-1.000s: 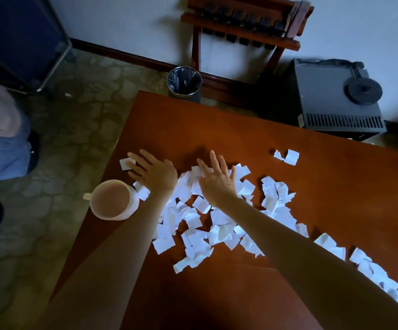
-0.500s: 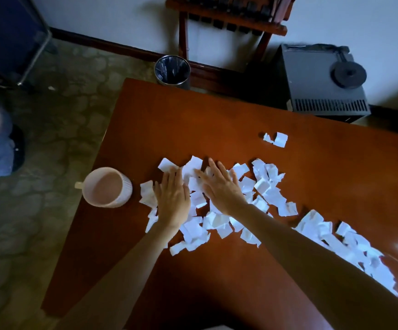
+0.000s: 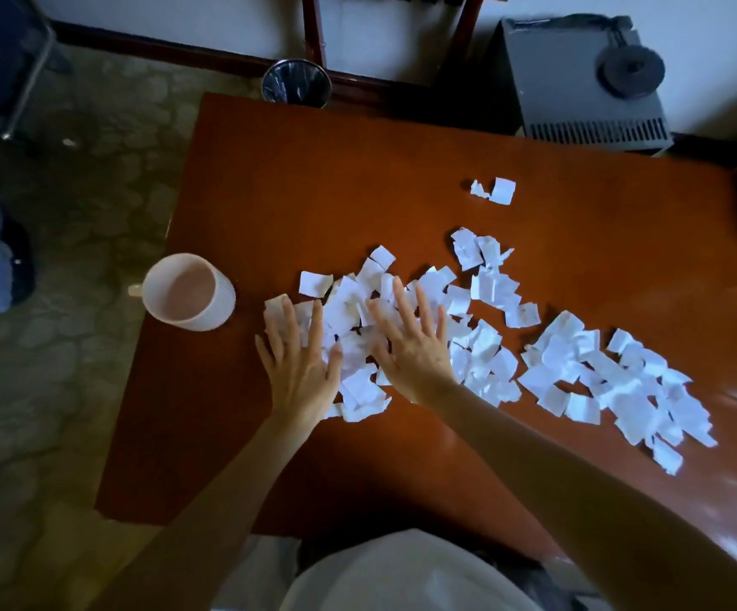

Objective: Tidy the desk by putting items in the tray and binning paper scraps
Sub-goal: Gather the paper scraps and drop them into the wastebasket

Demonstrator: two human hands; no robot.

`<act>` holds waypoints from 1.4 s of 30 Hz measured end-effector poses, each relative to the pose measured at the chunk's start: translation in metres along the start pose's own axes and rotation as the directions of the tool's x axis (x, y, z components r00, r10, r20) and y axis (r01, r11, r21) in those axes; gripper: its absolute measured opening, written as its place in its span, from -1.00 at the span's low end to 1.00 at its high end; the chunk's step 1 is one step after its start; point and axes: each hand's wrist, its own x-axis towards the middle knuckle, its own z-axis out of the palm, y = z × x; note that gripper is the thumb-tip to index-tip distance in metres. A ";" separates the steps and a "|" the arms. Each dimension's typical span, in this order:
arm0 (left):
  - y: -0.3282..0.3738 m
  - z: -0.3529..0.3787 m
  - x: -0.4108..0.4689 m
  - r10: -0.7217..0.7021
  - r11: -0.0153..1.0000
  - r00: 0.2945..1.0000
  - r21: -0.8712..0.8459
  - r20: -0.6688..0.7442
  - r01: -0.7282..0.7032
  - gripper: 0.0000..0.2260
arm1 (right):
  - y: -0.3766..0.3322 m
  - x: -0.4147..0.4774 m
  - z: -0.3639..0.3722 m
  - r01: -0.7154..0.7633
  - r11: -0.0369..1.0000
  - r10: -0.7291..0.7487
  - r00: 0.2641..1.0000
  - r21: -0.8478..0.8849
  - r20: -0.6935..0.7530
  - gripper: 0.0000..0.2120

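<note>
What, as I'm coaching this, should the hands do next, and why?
Probably draw both together to bunch a handful: the left hand and right hand lie flat, fingers spread, on loose paper scraps, gripping none, and the bin stands beyond the desk.

The bench point(image 3: 314, 178) is covered by paper scraps point(image 3: 631, 381) from its middle toward the right edge. A mug point(image 3: 188, 293) is set at the left edge. Bare wood is left along the far and near edges, broken only by two small scraps point(image 3: 502, 190). A bin point(image 3: 296, 83) is seen on the floor past the far left corner.
</note>
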 end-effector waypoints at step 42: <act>0.389 0.141 -0.066 0.213 0.974 0.971 0.055 0.108 -0.220 -0.47 | 0.366 -0.165 -0.024 -0.134 0.984 0.148 0.982 0.120 -0.116 -0.46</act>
